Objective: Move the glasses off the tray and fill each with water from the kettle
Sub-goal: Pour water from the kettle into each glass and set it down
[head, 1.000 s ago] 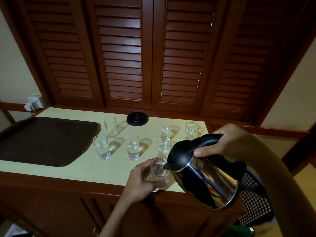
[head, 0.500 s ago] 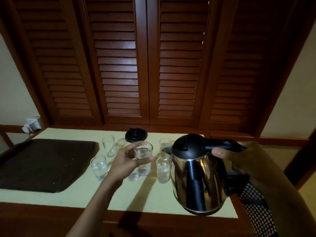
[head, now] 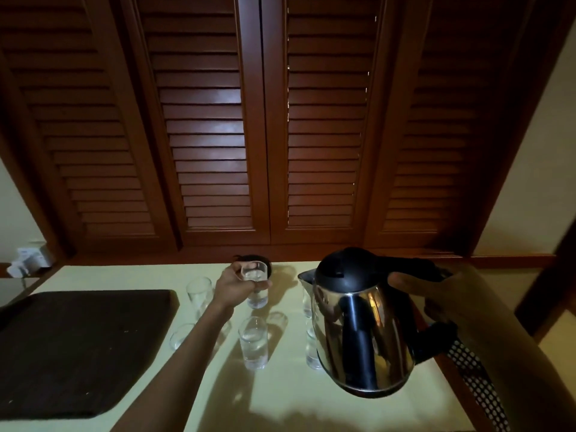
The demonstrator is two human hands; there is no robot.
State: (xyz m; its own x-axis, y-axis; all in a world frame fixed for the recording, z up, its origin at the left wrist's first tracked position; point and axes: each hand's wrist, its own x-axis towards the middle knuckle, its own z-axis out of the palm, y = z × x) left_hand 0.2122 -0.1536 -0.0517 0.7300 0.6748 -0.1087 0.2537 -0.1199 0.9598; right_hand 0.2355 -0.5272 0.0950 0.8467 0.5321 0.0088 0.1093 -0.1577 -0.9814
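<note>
While the left hand (head: 235,286) grips a glass (head: 258,298), right hand (head: 442,296) holds the kettle (head: 364,335)

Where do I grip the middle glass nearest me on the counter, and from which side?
Grip the middle glass round its wall at mid-height, probably best from the near side. It stands upright with straight walls and holds water, so stay below the rim; the kettle hangs close on its right.

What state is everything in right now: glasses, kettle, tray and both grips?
Held glass: upright, water inside.
Left grip: curled round held glass.
Kettle: upright, lid shut.
Right grip: gripping the kettle.
Front glass: upright, water inside.
Tray: flat, no glasses on it.
</note>
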